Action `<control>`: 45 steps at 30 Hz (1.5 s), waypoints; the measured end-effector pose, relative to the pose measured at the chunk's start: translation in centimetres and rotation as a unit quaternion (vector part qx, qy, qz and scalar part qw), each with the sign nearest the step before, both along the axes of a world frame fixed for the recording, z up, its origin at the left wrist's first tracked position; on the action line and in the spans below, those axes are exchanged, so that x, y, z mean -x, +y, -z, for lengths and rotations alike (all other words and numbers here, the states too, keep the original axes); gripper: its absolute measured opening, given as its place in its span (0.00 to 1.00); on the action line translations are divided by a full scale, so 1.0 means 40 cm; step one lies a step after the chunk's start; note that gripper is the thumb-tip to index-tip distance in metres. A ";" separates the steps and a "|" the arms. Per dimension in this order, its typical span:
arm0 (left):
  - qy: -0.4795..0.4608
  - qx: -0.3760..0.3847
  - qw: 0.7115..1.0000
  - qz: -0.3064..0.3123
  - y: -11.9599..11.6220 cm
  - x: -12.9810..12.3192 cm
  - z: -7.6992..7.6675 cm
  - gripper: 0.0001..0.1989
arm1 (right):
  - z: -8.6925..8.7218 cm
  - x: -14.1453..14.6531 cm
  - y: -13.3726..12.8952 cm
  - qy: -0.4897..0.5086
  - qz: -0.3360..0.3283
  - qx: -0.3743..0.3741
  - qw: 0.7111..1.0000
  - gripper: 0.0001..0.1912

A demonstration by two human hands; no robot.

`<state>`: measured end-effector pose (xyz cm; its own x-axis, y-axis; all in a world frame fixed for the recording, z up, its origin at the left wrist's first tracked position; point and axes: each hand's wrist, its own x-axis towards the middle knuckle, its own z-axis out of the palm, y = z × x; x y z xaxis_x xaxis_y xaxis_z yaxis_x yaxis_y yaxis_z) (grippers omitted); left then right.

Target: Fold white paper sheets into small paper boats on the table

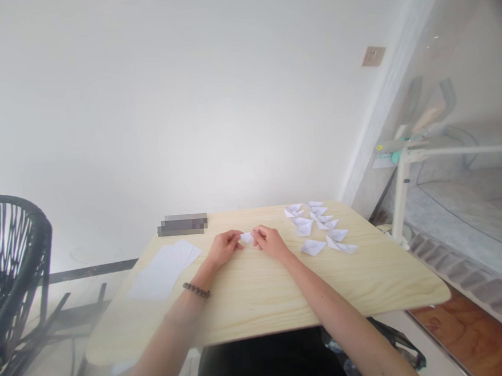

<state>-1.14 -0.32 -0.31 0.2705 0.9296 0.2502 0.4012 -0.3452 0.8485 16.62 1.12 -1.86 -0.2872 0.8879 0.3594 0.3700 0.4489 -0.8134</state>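
Note:
A small folded white paper point(246, 237) is held between my two hands above the middle of the table. My left hand point(226, 247), with a dark beaded bracelet on its wrist, pinches the paper's left end. At the right end, the fingers of my right hand point(270, 241) are closed on the same paper. Several folded white paper boats point(313, 247) lie in a group to the right of my hands. Flat white sheets point(166, 269) lie overlapping on the left side.
The light wooden table point(259, 307) stands against a white wall. A pixelated dark object point(182, 225) lies at its back left. A dark woven chair point(16, 273) is at far left, a white metal frame point(401, 194) at right. A dark bag is under the table's right front.

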 end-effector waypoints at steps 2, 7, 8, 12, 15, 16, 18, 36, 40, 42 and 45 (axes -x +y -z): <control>0.002 0.003 1.000 -0.003 -0.001 0.000 -0.001 0.17 | 0.001 0.000 0.001 -0.003 0.005 0.003 1.000 0.13; 0.008 0.007 1.000 -0.001 0.001 0.005 0.006 0.18 | 0.001 0.000 0.001 -0.005 0.004 0.002 1.000 0.13; 0.008 0.007 1.000 -0.001 0.001 0.006 0.008 0.18 | 0.001 0.000 0.001 -0.004 0.002 0.000 1.000 0.13; 0.007 0.002 1.000 0.000 0.002 0.007 0.009 0.18 | 0.002 0.000 0.001 0.002 -0.001 0.000 1.000 0.13; 0.006 -0.001 1.000 -0.002 0.000 0.005 0.007 0.18 | 0.003 0.001 0.001 0.007 -0.003 0.000 1.000 0.13; 0.004 0.000 1.000 -0.002 0.000 0.005 0.007 0.18 | 0.003 0.001 0.001 0.007 -0.002 0.000 1.000 0.13; -0.001 0.001 1.000 -0.002 -0.001 0.004 0.007 0.18 | 0.003 0.002 0.001 0.004 0.000 0.001 1.000 0.13; -0.074 0.054 0.996 0.005 0.001 -0.003 0.001 0.18 | -0.002 0.002 -0.002 0.034 -0.032 0.002 0.999 0.13; -0.074 0.050 0.996 0.006 0.001 -0.002 0.003 0.19 | 0.003 0.002 0.002 0.045 -0.057 0.025 0.997 0.12; -0.052 0.039 0.998 -0.002 0.001 0.000 0.004 0.18 | 0.002 0.001 0.002 0.046 -0.063 0.025 0.997 0.11; -0.039 0.028 0.999 0.004 -0.001 0.001 0.003 0.17 | -0.002 -0.001 -0.002 0.037 -0.066 0.025 0.997 0.11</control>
<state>-1.20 -0.35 -0.43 0.2596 0.9408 0.2178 0.3311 -0.2986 0.8951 16.65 1.06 -1.77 -0.3764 0.8617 0.3402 0.2482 0.4476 -0.8591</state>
